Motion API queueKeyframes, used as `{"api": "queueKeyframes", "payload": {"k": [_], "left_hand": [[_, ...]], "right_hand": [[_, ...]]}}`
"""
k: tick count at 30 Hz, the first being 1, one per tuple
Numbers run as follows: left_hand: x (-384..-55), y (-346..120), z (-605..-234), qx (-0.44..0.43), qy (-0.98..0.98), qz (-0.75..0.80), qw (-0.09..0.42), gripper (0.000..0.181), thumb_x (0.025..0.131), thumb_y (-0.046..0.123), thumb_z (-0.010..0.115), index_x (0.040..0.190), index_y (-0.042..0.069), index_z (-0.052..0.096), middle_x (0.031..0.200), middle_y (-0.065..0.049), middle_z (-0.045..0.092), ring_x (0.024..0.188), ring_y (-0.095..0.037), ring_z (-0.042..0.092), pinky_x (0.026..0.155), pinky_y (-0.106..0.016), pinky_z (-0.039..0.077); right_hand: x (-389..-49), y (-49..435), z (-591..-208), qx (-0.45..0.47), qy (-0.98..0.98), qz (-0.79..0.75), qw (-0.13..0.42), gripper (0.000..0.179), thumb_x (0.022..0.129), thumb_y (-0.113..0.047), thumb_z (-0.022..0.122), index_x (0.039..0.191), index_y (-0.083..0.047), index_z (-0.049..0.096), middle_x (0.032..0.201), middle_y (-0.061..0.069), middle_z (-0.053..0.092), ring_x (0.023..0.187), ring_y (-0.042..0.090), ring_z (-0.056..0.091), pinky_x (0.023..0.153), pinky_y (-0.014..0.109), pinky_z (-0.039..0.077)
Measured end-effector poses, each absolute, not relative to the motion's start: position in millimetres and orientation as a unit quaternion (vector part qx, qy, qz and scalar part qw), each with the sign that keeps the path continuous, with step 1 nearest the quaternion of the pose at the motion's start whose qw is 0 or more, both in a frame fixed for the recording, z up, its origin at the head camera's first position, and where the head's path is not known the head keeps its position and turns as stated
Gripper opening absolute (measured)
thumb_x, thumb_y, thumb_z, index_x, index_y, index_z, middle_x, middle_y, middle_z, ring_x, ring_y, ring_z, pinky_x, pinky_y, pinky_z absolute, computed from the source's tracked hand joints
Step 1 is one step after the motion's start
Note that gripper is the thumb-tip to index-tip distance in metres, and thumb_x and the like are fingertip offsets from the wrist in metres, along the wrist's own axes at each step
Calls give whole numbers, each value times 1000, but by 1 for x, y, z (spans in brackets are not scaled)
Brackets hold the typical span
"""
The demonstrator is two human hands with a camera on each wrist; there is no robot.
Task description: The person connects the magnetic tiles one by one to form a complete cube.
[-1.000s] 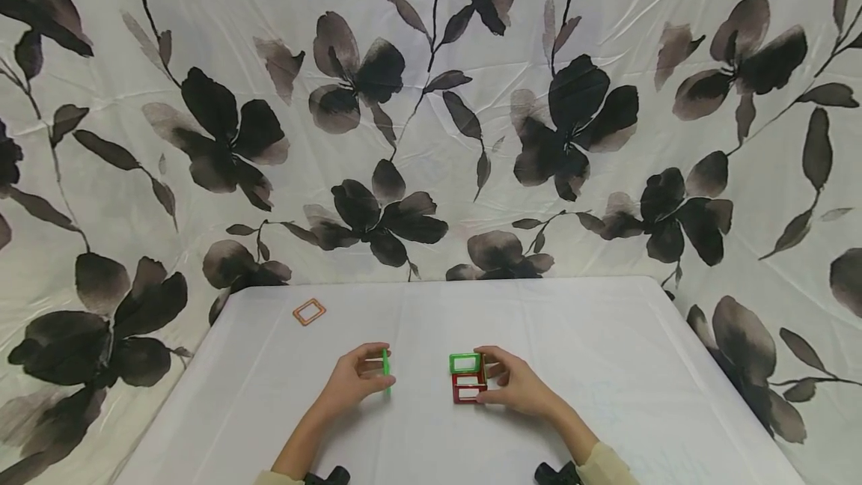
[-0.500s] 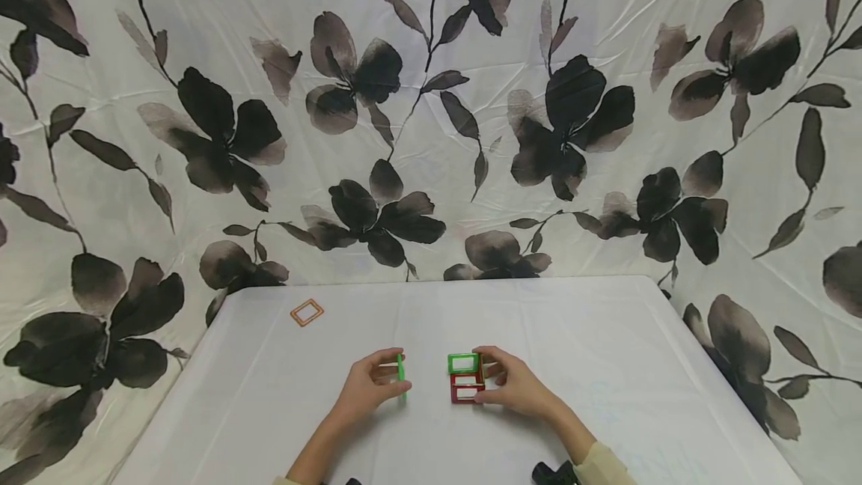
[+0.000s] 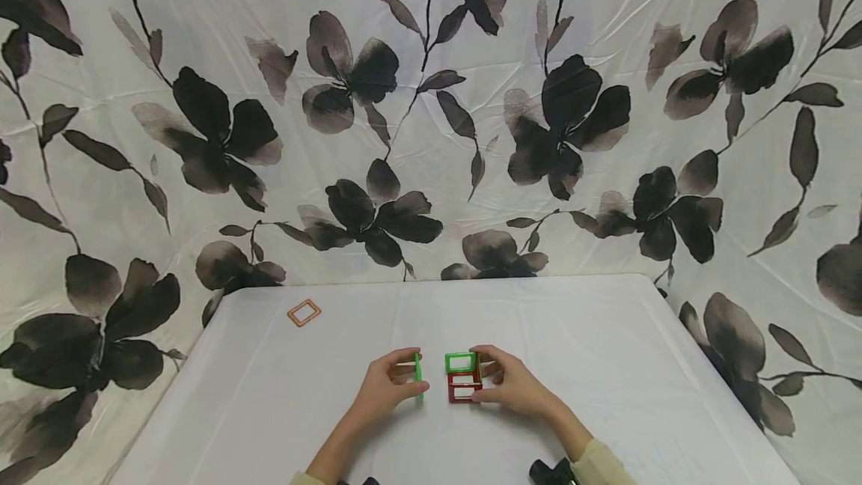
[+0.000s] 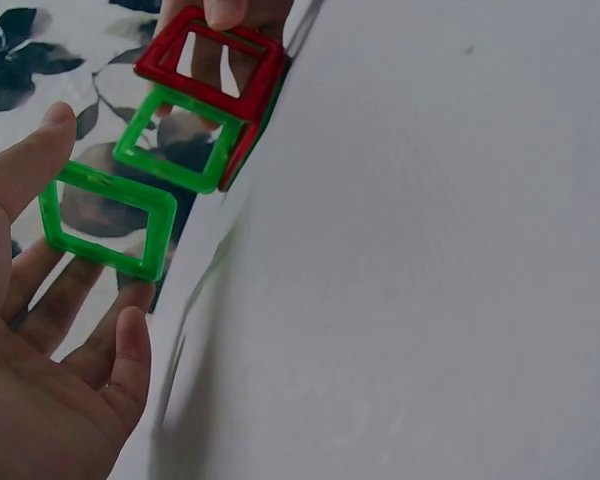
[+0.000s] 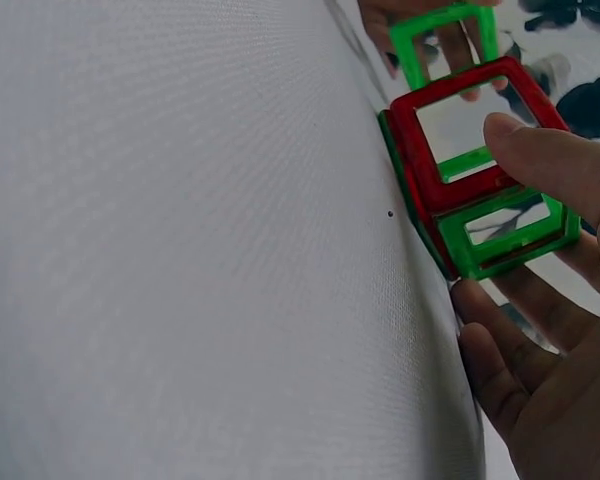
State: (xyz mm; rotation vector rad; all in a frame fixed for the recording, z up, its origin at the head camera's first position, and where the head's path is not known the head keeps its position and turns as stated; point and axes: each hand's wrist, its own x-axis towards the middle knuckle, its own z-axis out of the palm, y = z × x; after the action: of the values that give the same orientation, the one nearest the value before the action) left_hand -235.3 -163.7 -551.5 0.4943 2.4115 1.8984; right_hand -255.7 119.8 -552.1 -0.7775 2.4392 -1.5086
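Between the thumb and fingers of my left hand (image 3: 385,388) a green square frame tile (image 4: 108,218) is pinched, standing on edge in the head view. To its right, a small box-like assembly of red and green frame tiles (image 5: 460,180) sits on the table. My right hand (image 3: 517,388) grips this assembly from its right side, thumb on the red front tile (image 5: 417,140) and fingers behind. A green tile (image 3: 461,362) forms the far side of the assembly. A narrow gap separates the left hand's tile from the assembly.
An orange frame tile (image 3: 304,313) lies flat near the table's far left corner. The white-covered table (image 3: 552,320) ends at a floral cloth backdrop (image 3: 384,96). Dark wrist-worn devices (image 3: 552,471) show at the bottom edge.
My left hand has moved right with the green tile, narrowing the gap to the assembly. The right hand and the assembly stay nearly in place, and the head view has shifted slightly.
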Motion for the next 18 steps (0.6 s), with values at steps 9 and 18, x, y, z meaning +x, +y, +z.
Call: {"api": "queueKeyframes", "payload": {"k": [9,18], "left_hand": [[-237,-150,-554,155,778,609,21,61,80,9,81,132,-5,53,126,-25,58,111,-38,59,89,-49,49],[-241,-138,-562,162,763,625,34,64,78,13,83,133,-3,54,126,-19,59,112,-33,60,90,-43,49]], "right_hand": [[-257,118,-552,-266,817,-503,88,71,78,-23,83,138,-8,49,122,5,59,100,20,59,82,36,48],[-257,120,-554,-262,818,-504,88,70,78,-20,83,138,-9,49,122,7,59,100,20,59,82,38,47]]}}
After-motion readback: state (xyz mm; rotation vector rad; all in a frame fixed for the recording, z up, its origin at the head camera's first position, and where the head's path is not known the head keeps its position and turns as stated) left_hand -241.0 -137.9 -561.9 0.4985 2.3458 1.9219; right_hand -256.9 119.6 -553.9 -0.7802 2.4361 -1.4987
